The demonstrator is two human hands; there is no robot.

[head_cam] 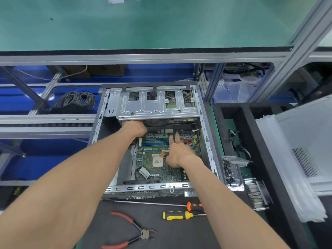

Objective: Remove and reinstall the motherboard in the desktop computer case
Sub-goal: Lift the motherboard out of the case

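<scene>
- I see the desktop case lying open on the dark bench, its metal drive cage spanning the far end.
- The motherboard sits inside the case, flat on the floor of the chassis, with its silver CPU near the middle and blue and green memory slots toward the far side.
- My left hand reaches deep in, at the far left corner of the board just under the drive cage; its fingers are tucked out of sight beneath the cage, so I cannot tell whether they grip anything.
- My right hand is over the right half of the board, fingers extended and relaxed (not curled round anything), the tips pointing toward the far edge near the red connectors.
- On the bench in front of the case lie red-handled pliers, a yellow-and-black screwdriver and an orange-and-black screwdriver with a long shaft running left.
- To the right, a clear plastic tray holds small dark screws, and a finned heatsink lies just beside it.
- Further right leans the perforated side panel; a coil of grey cable sits on the blue shelf to the left.
</scene>
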